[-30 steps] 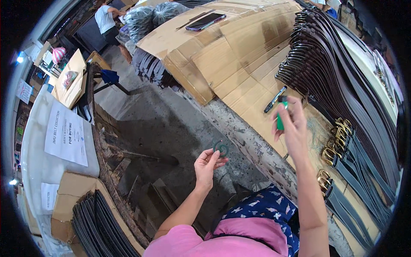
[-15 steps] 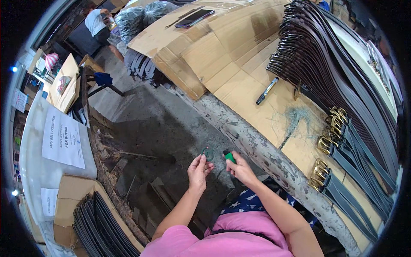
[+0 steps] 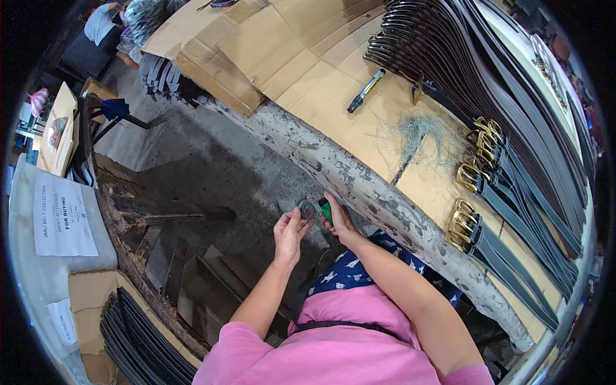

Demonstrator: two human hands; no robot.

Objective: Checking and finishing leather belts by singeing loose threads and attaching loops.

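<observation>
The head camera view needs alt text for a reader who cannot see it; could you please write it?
A person's left hand holds a small round green coil close to their right hand, which grips what looks like a green lighter. To the right, a cardboard-covered table bears a pen and many belts.

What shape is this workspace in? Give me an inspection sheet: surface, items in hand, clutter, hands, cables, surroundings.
Surface: creased brown cardboard sheeting on a bench with a smudged white edge.
Items in hand: thin dark-green spiral coil, close beside a small green lighter with a dark top; contact unclear.
Clutter: slim dark marker pen; tangle of fine grey-green fibres; dark-grey strap belts with gold-coloured metal buckles.
Hands: bare left hand pinches the coil; bare right hand grips the lighter.
Cables: nothing seen.
Surroundings: open brown cardboard box holding black strips; stained grey floor.
</observation>
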